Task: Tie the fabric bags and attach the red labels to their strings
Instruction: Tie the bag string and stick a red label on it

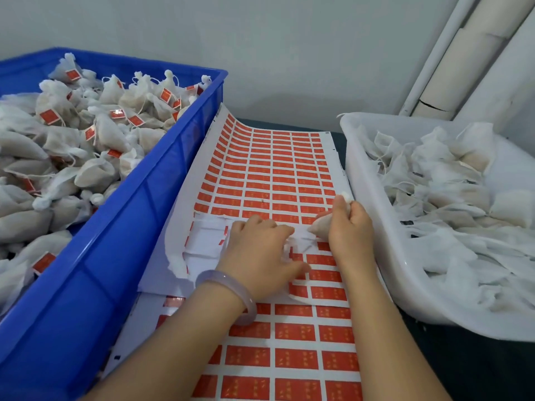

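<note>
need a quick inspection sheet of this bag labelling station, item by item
surface: dark table, mostly covered by red label sheets; the upper sheet is partly peeled and its torn backing curls at the near left
job's things: labelled bags heaped in the blue crate on the left; unlabelled bags in the white tub on the right; one fabric bag in hand
clutter: nothing seen
grippers: right hand grips the fabric bag near its neck; left hand, bracelet at the wrist, has fingertips down on the sheet, cannot tell if it pinches anything
cables: nothing seen
surroundings: grey wall; pale pipes at upper right
</note>
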A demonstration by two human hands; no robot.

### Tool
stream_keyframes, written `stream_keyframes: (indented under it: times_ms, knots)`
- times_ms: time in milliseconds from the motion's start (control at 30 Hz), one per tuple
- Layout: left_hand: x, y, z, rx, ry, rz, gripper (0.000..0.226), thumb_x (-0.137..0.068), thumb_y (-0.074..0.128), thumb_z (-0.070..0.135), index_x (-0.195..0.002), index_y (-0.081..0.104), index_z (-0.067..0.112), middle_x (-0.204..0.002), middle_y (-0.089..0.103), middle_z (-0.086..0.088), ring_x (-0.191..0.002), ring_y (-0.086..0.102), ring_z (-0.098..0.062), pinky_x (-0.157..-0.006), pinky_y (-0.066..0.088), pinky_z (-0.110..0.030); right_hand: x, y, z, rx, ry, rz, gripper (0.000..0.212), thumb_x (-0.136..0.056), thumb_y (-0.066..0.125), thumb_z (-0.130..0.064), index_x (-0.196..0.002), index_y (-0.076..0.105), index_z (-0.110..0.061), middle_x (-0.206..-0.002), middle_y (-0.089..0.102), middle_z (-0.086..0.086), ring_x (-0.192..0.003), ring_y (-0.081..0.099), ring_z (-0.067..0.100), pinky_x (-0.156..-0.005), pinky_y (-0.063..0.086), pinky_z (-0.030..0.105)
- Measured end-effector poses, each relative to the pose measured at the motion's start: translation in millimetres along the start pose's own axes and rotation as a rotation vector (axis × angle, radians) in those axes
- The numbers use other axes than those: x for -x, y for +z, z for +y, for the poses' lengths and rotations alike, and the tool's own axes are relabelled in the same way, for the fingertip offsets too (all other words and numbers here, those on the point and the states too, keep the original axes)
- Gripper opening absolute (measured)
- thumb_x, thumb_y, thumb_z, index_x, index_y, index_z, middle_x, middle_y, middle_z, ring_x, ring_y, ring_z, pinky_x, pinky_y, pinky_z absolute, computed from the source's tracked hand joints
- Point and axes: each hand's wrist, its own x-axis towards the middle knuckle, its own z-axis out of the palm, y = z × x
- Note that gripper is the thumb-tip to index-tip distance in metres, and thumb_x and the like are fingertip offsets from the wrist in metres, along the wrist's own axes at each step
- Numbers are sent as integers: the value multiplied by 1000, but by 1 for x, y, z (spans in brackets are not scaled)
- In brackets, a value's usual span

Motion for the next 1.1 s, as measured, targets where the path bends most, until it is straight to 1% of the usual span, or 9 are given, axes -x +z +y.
stream_keyframes:
  times_ms: [167,300,433,567,667,800,900,1000,1100]
  knots:
    - [1,-4,-3,0,36,-11,32,-90,52,47,-115,64,32,-107,63,9,-102,45,-12,-100,26,-34,1,3,2,23,-24,5,25,-95,39,-49,-79,48,-31,-81,58,-19,-72,59,3,-54,39,18]
    - [4,-7,-6,78,47,-43,25,-91,53,41,-109,67,28,-102,64,8,-95,48,-11,-100,33,-33,1,5,4,51,-35,-1,21,-95,41,-48,-83,47,-32,-81,57,-22,-71,60,0,-52,38,14]
    - [6,-14,-17,165,-7,-61,20,-91,55,37,-102,67,24,-96,64,7,-91,54,-11,-99,41,-38,0,4,5,67,-50,0,21,-95,42,-47,-80,46,-33,-79,57,-22,-68,59,-2,-52,37,11]
    - [8,-18,-23,240,-26,-122,18,-90,58,35,-98,68,23,-90,66,6,-82,59,-10,-82,50,-25,-1,5,6,86,-47,-4,21,-95,42,-48,-80,46,-34,-79,55,-23,-69,59,0,-52,37,13]
    - [10,-19,-26,304,-2,-134,12,-88,58,40,-87,63,29,-83,64,10,-76,58,-7,-64,44,-12,-2,5,7,89,-45,-3,21,-95,41,-48,-80,46,-35,-79,55,-24,-68,59,-1,-51,36,11]
    - [11,-18,-22,349,11,-102,25,-76,63,56,-75,54,32,-75,59,11,-71,57,-7,-58,42,-12,-1,6,8,85,-65,-20,20,-95,42,-49,-85,47,-33,-81,57,-23,-70,60,0,-53,38,12]
    - [10,-15,-16,358,8,-153,29,-71,70,55,-80,52,33,-76,58,13,-70,58,-8,-59,46,-13,-2,4,8,100,-75,-72,20,-93,45,-50,-98,47,-31,-85,56,-23,-74,61,0,-56,41,14]
    - [10,-14,-16,360,7,-215,25,-76,72,44,-98,63,35,-84,62,18,-76,61,-5,-65,51,-12,1,6,7,203,-79,-165,30,-88,51,-53,-107,39,-33,-95,52,-21,-79,58,2,-61,44,18]
    - [10,-14,-18,344,25,-239,22,-81,69,36,-102,71,28,-89,67,14,-78,62,-6,-70,51,-14,8,15,8,348,-139,-162,36,-87,54,-51,-108,32,-34,-114,53,-12,-95,56,8,-77,47,25]
